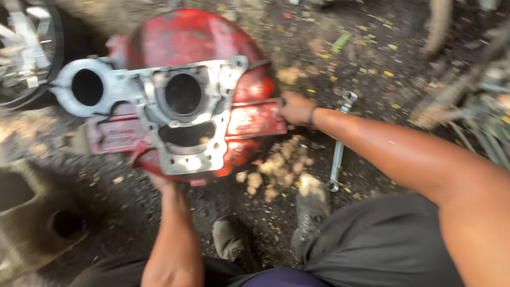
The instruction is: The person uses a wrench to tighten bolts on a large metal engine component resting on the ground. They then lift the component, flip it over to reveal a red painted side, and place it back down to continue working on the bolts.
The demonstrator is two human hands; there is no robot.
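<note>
A large red metal engine housing (196, 42) with a bare grey machined face and round bores is lifted off the dirt ground. My left hand (162, 183) grips its lower edge from beneath, mostly hidden by the casting. My right hand (295, 108) holds its right side flange, arm stretched across from the right. The picture is motion-blurred.
A long silver spanner (340, 141) lies on the ground right of the housing. Pale crumbs of dirt (276, 167) lie below it. My two dusty shoes (311, 204) are near the bottom. A grey metal casting (37, 223) sits at bottom left, a wheel (26, 48) at top left.
</note>
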